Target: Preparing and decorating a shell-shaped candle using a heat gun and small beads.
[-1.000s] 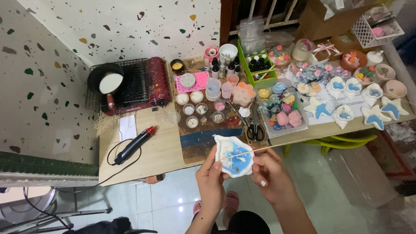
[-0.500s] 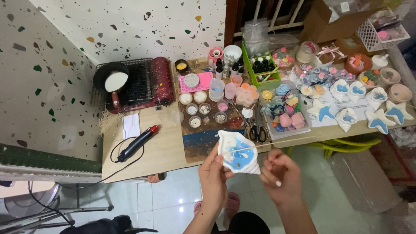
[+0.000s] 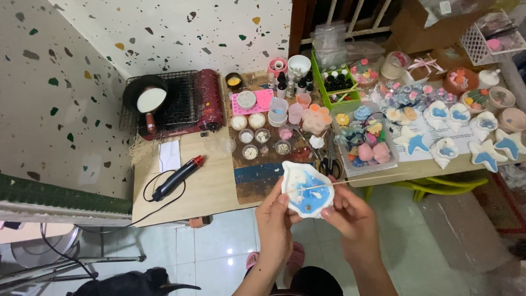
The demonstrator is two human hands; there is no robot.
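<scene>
Both hands (image 3: pixel 312 219) around white shell dish (image 3: pixel 307 188) with blue filling

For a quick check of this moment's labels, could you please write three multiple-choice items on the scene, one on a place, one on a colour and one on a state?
1. Where does the pan stand?
A. on the grill at the table's far left
B. on the floor
C. in the green box

2. What colour fills the shell dish?
A. red
B. blue
C. yellow

3. How is the shell dish kept up?
A. it lies flat on the table
B. it hangs from a hook
C. both hands hold it above the table edge

Answers:
1. A, as the pan sits on the wire grill.
2. B, as its white rim rings a blue middle.
3. C, as the left hand and right hand grip it, with a thin stick across it.
</scene>
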